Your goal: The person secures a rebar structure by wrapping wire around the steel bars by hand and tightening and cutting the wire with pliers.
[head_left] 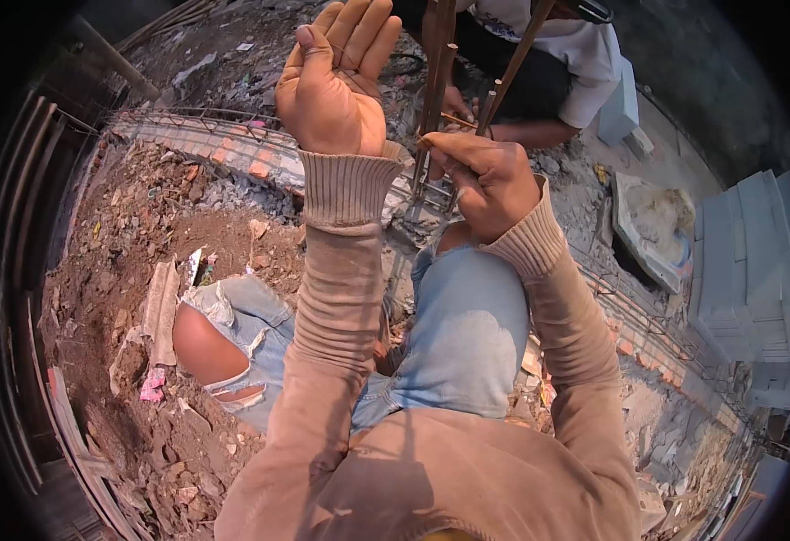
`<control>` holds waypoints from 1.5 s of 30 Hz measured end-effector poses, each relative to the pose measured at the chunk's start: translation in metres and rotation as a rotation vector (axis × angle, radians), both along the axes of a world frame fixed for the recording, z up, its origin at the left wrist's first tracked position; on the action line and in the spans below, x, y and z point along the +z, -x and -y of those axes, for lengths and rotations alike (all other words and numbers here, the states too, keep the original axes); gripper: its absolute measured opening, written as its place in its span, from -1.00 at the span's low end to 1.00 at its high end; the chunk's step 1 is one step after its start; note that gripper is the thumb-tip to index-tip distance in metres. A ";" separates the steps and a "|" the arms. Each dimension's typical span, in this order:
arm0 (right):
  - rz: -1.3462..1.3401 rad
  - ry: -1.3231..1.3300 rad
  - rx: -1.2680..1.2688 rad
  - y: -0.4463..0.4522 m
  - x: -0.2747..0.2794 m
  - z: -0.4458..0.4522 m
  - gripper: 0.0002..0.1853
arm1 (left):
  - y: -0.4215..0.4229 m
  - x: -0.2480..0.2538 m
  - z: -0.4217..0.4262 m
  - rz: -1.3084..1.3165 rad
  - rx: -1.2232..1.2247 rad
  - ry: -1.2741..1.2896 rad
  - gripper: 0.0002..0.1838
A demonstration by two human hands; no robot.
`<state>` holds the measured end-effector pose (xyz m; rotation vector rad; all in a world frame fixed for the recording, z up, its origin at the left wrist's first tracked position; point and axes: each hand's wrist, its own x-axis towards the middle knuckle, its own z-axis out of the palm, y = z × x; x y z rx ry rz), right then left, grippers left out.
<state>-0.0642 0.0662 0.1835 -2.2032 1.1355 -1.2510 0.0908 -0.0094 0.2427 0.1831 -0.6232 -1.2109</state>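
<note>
Left grip (341, 99) open, right (492, 185) near rods (435, 81)

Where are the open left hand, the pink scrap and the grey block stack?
Left hand (339, 113): head view, on the palm.
Pink scrap (152, 385): head view, near its middle.
Grey block stack (742, 270): head view, on its side.

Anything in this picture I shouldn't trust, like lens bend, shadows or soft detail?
Head view: fisheye bend, strongest toward the edges, where the stacked grey blocks lean; black vignette at the corners; hard sun shadows across the shirt front; murky upper right; detail at the right hand's fingertips too fine to read.
</note>
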 end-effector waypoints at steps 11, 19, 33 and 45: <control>0.367 -0.546 0.121 0.003 0.020 0.000 -0.75 | 0.007 -0.011 0.015 -0.051 0.023 0.123 -0.66; -0.330 0.224 -0.168 0.015 0.012 0.024 -0.66 | -0.005 -0.021 0.011 0.332 0.318 -0.005 -0.69; -0.416 0.545 -0.319 0.049 0.031 0.015 -0.64 | 0.029 -0.066 -0.024 1.194 0.555 0.383 -0.88; 0.378 -0.254 -0.084 0.049 -0.065 0.015 -0.75 | 0.063 -0.106 -0.030 0.269 -0.143 -0.310 -0.76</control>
